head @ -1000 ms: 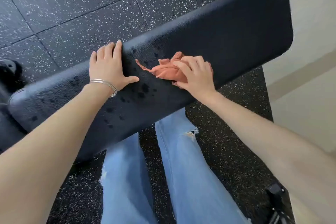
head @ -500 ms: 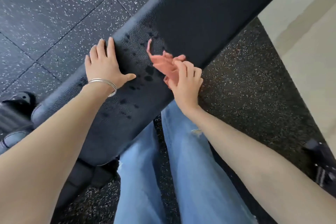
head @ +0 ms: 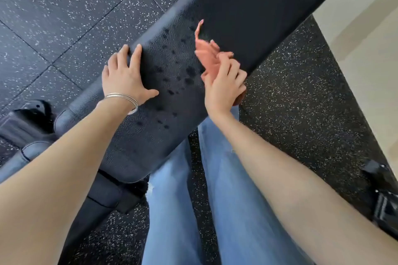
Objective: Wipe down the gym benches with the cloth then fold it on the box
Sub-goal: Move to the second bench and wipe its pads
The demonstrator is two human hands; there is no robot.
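Note:
A long black padded gym bench [head: 258, 6] runs diagonally from lower left to upper right, with dark wet spots on its middle. My right hand [head: 224, 86] presses a crumpled salmon-pink cloth [head: 206, 54] against the bench's near edge, part of the cloth hidden under the fingers. My left hand [head: 125, 77] lies flat on the pad to the left of the wet spots, fingers spread over the far edge, thin silver bangles on the wrist. No box is in view.
Black rubber floor tiles with white speckles [head: 64, 17] surround the bench. A second pad and the frame [head: 28, 131] sit at the lower left. A pale wall [head: 370, 49] runs along the right. A dark metal fitting [head: 383, 200] lies at the right edge. My jeans-clad legs stand below.
My right hand has drawn the cloth across the pad toward the near edge. The view has swung, so the bench looks steeper. My left hand stays planted on the pad.

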